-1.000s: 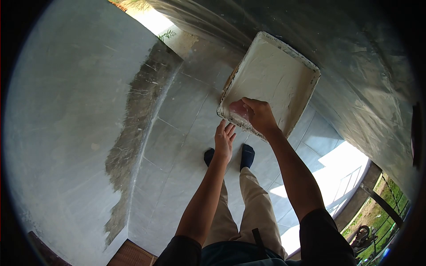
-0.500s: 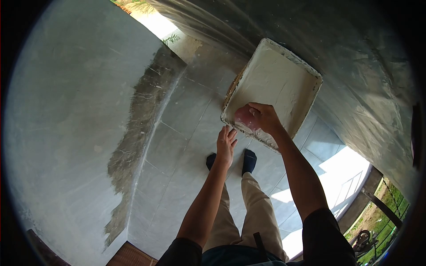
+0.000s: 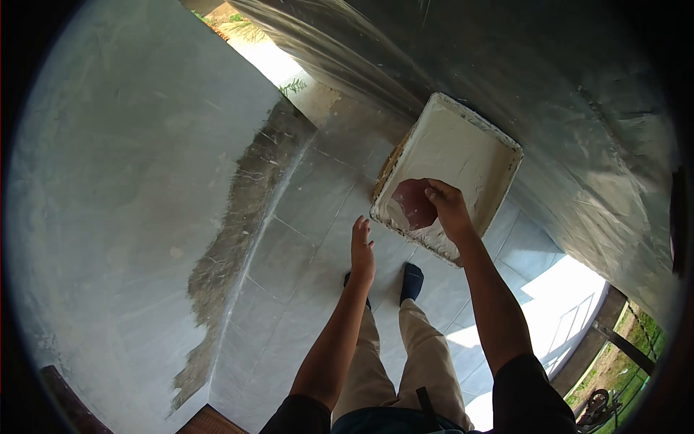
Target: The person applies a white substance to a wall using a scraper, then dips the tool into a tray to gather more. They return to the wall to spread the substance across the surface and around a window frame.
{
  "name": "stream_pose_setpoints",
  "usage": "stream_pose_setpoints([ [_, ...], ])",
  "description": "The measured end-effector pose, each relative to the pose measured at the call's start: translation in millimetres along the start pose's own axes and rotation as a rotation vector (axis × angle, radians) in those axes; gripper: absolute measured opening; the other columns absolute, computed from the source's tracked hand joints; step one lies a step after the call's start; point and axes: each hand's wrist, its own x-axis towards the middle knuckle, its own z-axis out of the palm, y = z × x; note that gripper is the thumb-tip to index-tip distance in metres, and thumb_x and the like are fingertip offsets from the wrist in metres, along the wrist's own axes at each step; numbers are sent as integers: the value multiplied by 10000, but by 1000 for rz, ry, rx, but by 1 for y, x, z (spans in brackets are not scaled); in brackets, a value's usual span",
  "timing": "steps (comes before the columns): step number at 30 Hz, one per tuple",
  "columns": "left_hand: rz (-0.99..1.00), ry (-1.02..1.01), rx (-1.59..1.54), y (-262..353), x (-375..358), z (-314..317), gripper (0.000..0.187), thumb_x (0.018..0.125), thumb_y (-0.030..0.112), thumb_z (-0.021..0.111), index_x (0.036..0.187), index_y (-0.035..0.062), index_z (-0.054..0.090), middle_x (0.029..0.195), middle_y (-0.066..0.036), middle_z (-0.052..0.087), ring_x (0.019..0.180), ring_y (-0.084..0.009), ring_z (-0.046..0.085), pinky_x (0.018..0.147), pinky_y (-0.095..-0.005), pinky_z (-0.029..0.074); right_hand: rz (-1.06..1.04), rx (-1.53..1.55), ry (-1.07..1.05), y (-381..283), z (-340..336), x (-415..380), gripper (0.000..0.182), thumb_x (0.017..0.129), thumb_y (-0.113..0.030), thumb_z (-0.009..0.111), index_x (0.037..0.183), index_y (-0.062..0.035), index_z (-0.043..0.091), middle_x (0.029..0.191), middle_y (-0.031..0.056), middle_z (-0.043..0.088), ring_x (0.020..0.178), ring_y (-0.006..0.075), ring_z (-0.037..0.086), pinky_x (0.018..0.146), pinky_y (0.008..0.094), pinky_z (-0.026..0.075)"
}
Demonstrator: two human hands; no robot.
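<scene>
My right hand [image 3: 450, 205] is closed on one side of a thin reddish-brown scraper [image 3: 414, 203], thumb on top. White paste marks the scraper's lower edge. It is over the near left corner of a shallow rectangular tray [image 3: 512, 173], whose rim is crusted with dried paste. Smooth white paste [image 3: 463, 148] covers the tray's bottom. Just left of the tray's near corner, my left hand [image 3: 363, 249] is raised with fingers extended and holds nothing.
On the left stands a grey wall [image 3: 123, 195] with a ragged darker patch [image 3: 242, 210] along its lower edge. Plastic sheeting [image 3: 578, 137] hangs at right. My socked foot [image 3: 411, 281] rests on the tiled floor [image 3: 303, 231]. Sunlight falls at lower right.
My right hand has lifted and turned the scraper, so more of its flat face shows. My left hand has turned edge-on, still beside the tray. The view has shifted slightly.
</scene>
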Motion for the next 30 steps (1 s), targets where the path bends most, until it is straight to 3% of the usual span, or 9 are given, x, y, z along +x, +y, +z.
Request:
stream_pose_setpoints([
  [2, 95, 9, 72, 14, 2, -7, 634, 1038, 494, 353, 1518, 81, 321, 1544, -160, 369, 1440, -302, 330, 1161, -480, 254, 95, 257, -8, -20, 9, 0, 290, 978, -85, 571, 1228, 49, 632, 1054, 60, 682, 947, 122, 607, 902, 276, 477],
  [4, 205, 24, 142, 39, 4, -13, 602, 1046, 459, 362, 1511, 77, 328, 1536, -162, 377, 1435, -294, 338, 1154, -462, 273, 70, 322, -33, -43, 20, 1, 276, 987, -70, 548, 1224, 51, 624, 1081, 80, 681, 975, 141, 622, 915, 295, 490],
  [10, 592, 203, 173, 131, -6, -20, 463, 1024, 154, 441, 1446, -27, 382, 1442, -228, 452, 1352, -334, 439, 1136, -412, 320, 54, 598, -126, -121, 68, 4, 280, 976, -16, 491, 1238, 30, 579, 1161, 107, 653, 1051, 195, 636, 959, 361, 504],
  [13, 817, 288, 365, 185, -17, -45, 470, 1006, 138, 455, 1437, -35, 386, 1431, -241, 454, 1351, -367, 432, 1136, -434, 315, 99, 657, -187, -172, 110, -5, 290, 958, 4, 497, 1246, 5, 531, 1196, 127, 612, 1061, 233, 636, 938, 389, 528],
  [19, 1006, 455, 492, 283, -50, -94, 463, 994, 139, 450, 1414, -48, 391, 1401, -263, 454, 1319, -417, 425, 1123, -471, 317, 74, 705, -364, -246, 175, -10, 368, 955, -6, 470, 1321, -17, 437, 1292, 132, 557, 1152, 278, 615, 937, 449, 550],
  [30, 1343, 694, 651, 445, -150, -224, 478, 970, 88, 487, 1425, -20, 391, 1427, -235, 444, 1310, -403, 420, 1114, -474, 332, -207, 710, -588, -413, 315, -53, 366, 978, 16, 455, 1341, -17, 492, 1281, 119, 602, 1126, 234, 642, 956, 390, 565],
])
